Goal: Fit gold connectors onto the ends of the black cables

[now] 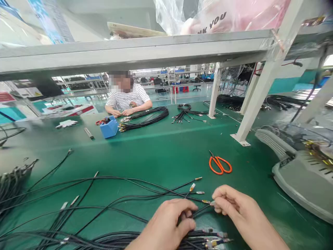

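My right hand is closed in a pinch on the tip of a thin black cable. Its fingers hide most of the cable's end. Behind that tip, my left hand curls its fingers and thumb around the same cable. Other black cables with metal connectors lie just beyond my left hand, their ends pointing right. Under and beside the left hand is a thick bundle of black cables, with connector ends showing to its right.
Orange-handled scissors lie beyond my right hand. A grey machine stands at the right, near a white shelf post. Across the green table, a person sits behind a blue box and coiled cables.
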`<action>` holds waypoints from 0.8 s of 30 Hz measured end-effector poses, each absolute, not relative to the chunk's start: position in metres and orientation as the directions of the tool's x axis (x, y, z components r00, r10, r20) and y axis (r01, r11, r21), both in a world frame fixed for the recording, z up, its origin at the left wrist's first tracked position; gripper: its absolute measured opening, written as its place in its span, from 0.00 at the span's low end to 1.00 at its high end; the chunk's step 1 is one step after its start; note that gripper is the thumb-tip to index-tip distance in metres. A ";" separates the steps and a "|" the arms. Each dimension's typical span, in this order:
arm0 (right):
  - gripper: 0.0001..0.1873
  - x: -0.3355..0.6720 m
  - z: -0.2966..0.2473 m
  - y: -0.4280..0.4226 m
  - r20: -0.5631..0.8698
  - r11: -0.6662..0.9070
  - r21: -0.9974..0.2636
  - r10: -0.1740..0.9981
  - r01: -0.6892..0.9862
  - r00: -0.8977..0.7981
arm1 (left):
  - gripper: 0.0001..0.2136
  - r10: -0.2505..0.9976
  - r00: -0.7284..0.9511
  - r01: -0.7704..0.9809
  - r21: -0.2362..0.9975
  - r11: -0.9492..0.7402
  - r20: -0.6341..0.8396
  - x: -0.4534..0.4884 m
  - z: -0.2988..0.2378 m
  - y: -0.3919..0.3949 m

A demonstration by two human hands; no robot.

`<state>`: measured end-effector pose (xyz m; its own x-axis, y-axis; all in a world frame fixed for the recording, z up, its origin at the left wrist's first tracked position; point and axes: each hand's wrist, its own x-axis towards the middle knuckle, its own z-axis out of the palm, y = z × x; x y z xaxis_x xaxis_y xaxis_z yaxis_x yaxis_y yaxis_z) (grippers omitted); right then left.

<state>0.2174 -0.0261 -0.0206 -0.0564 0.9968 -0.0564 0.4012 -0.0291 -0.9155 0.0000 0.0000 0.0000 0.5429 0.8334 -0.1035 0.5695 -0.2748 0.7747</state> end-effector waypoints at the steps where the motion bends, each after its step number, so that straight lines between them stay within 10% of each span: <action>1: 0.10 0.218 -0.021 -0.026 -0.049 -0.024 -0.931 0.997 0.365 -0.060 | 0.14 0.837 0.545 0.523 0.803 -0.286 -0.057 0.008 0.000 0.000; 7: 0.09 0.221 -0.025 -0.025 -0.035 -0.023 -0.985 0.997 0.170 -0.073 | 0.12 0.814 0.568 0.354 0.856 -0.377 0.123 0.039 -0.003 0.002; 14: 0.06 0.219 -0.026 -0.026 -0.026 -0.021 -0.994 0.999 0.110 -0.044 | 0.05 0.866 0.495 0.299 0.950 -0.094 -0.070 0.041 -0.010 0.006; 24: 0.06 0.211 -0.023 -0.025 -0.003 -0.002 -0.998 1.000 0.055 -0.012 | 0.09 0.820 0.573 0.262 0.949 -0.176 -0.007 0.038 -0.021 0.008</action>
<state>0.2114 -0.0246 -0.0234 -0.0117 0.9999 -0.0028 0.0552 -0.0021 -0.9985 0.0378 0.0085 -0.0205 0.5730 0.8195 -0.0069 0.2625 -0.1756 0.9488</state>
